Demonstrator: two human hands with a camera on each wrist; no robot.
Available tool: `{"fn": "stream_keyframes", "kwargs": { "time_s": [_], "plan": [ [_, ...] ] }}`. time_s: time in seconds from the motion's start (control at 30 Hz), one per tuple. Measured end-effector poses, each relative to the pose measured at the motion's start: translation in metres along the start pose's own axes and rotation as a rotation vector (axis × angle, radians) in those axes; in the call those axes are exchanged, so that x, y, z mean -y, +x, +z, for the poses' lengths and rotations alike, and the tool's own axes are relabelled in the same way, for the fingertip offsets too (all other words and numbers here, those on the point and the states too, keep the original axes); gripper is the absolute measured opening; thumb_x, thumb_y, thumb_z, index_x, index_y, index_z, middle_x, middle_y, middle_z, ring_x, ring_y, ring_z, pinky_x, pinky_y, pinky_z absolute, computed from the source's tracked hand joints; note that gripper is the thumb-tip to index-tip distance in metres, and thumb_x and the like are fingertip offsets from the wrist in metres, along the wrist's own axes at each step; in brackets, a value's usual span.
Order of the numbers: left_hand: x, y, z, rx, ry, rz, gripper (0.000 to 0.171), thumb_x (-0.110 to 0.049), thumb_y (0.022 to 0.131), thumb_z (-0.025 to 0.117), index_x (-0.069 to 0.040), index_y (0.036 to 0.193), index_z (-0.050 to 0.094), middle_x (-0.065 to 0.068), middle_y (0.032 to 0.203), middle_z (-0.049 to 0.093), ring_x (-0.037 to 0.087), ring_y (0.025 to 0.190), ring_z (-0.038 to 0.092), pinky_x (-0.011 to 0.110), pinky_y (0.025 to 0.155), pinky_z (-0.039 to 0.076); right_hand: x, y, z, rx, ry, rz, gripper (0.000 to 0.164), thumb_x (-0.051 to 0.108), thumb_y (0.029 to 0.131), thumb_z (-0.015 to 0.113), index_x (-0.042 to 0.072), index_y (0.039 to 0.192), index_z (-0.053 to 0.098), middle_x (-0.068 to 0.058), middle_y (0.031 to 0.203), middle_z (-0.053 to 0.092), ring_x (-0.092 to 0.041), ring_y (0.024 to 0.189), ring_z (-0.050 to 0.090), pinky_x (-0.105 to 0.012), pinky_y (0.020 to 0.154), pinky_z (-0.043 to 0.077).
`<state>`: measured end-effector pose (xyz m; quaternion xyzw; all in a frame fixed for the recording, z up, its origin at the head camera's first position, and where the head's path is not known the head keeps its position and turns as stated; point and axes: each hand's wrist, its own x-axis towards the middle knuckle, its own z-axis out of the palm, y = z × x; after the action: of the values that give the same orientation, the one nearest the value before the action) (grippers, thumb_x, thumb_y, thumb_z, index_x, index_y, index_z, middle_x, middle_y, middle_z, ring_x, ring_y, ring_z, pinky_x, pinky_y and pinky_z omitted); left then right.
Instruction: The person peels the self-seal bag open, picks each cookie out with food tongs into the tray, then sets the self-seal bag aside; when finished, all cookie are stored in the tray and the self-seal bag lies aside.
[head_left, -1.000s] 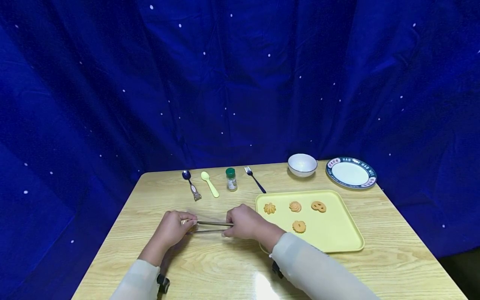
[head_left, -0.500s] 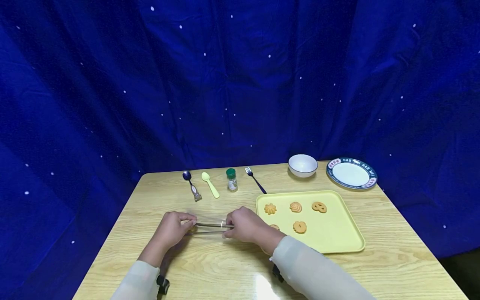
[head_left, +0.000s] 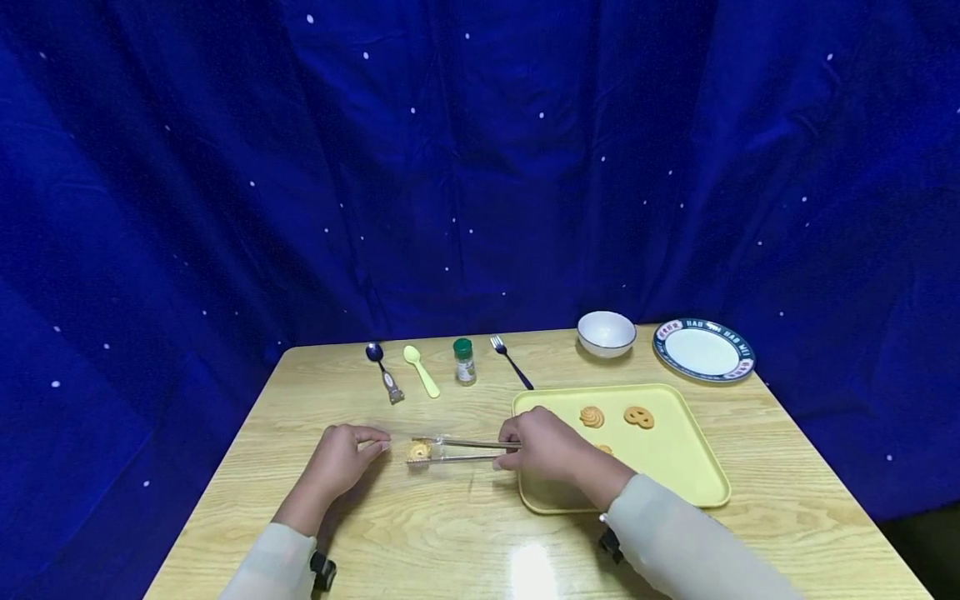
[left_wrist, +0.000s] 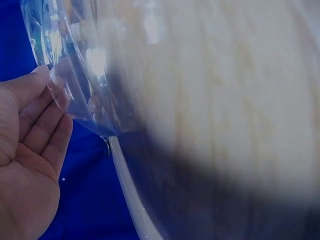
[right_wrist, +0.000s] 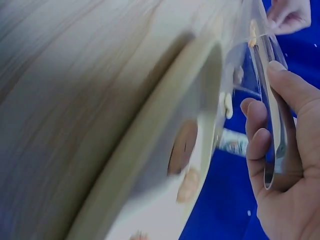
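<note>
In the head view, my left hand pinches the edge of a clear plastic bag between thumb and fingers. My right hand grips metal tongs, their arms pointing left and their tips spread. Between those tips lies a cookie, which appears to be inside the bag. A yellow tray sits under and beyond the right hand. On it are a swirled cookie, a pretzel-shaped cookie and another cookie half covered by the hand.
Along the back of the wooden table lie a dark spoon, a yellow spoon, a green-capped jar and a fork. A white bowl and a patterned plate stand at the back right.
My right hand has moved right with the tongs, over the tray's left part. The tong tips and the cookie between them now show. The left hand has stayed nearly still.
</note>
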<state>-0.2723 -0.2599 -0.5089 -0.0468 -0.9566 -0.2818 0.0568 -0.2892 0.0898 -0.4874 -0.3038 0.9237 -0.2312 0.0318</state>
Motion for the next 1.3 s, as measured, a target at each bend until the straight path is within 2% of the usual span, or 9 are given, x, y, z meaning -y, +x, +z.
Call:
{"fn": "stream_keyframes", "kwargs": {
  "time_s": [0.23,0.47,0.63,0.77,1.03,1.3],
  "plan": [
    [-0.001,0.0,-0.001,0.008,-0.009,-0.018,0.012,-0.023,0.096,0.073,-0.02,0.103,0.082,0.004,0.116,0.077,0.032,0.12,0.067,0.054,0.104,0.052,-0.031,-0.041,-0.033,-0.067,-0.028,-0.001,0.02,0.039,0.083,0.085,0.029,0.079,0.067,0.023,0.064,0.056,0.001,0.057,0.047,-0.021,0.056,0.043],
    [-0.002,-0.001,-0.001,0.013,0.001,-0.025,0.013,-0.024,0.096,0.072,-0.02,0.104,0.082,0.004,0.117,0.077,0.032,0.121,0.067,0.055,0.105,0.051,-0.073,-0.09,-0.066,-0.105,0.007,0.039,0.022,0.036,0.081,0.086,0.03,0.078,0.066,0.021,0.062,0.052,0.003,0.055,0.041,-0.019,0.051,0.037],
    [-0.002,-0.001,-0.001,0.008,-0.006,-0.025,0.012,-0.023,0.096,0.073,-0.019,0.103,0.082,0.004,0.115,0.077,0.032,0.12,0.068,0.053,0.103,0.053,-0.097,-0.129,-0.088,-0.171,-0.019,0.058,0.022,0.033,0.079,0.088,0.03,0.078,0.067,0.023,0.064,0.057,0.005,0.056,0.045,-0.019,0.05,0.04],
    [-0.003,-0.001,0.0,0.008,-0.011,-0.019,0.012,-0.023,0.095,0.074,-0.018,0.103,0.082,0.004,0.115,0.077,0.032,0.119,0.068,0.053,0.102,0.054,-0.116,-0.16,-0.103,-0.205,-0.043,0.113,0.022,0.032,0.079,0.088,0.032,0.078,0.067,0.025,0.066,0.06,0.006,0.058,0.047,-0.019,0.053,0.041],
    [-0.003,-0.001,0.001,0.012,-0.016,-0.023,0.011,-0.023,0.096,0.073,-0.02,0.102,0.082,0.003,0.117,0.077,0.031,0.121,0.067,0.053,0.102,0.054,-0.153,-0.206,-0.115,-0.249,-0.043,0.172,0.022,0.031,0.079,0.089,0.035,0.076,0.067,0.026,0.064,0.058,0.006,0.057,0.047,-0.02,0.051,0.039],
    [-0.001,-0.001,0.0,0.016,-0.029,-0.028,0.012,-0.024,0.095,0.074,-0.019,0.102,0.082,0.003,0.116,0.077,0.031,0.12,0.068,0.054,0.105,0.051,-0.176,-0.231,-0.116,-0.308,-0.076,0.178,0.026,0.027,0.075,0.091,0.037,0.076,0.067,0.025,0.063,0.055,0.007,0.058,0.045,-0.018,0.05,0.036]
  ]
}}
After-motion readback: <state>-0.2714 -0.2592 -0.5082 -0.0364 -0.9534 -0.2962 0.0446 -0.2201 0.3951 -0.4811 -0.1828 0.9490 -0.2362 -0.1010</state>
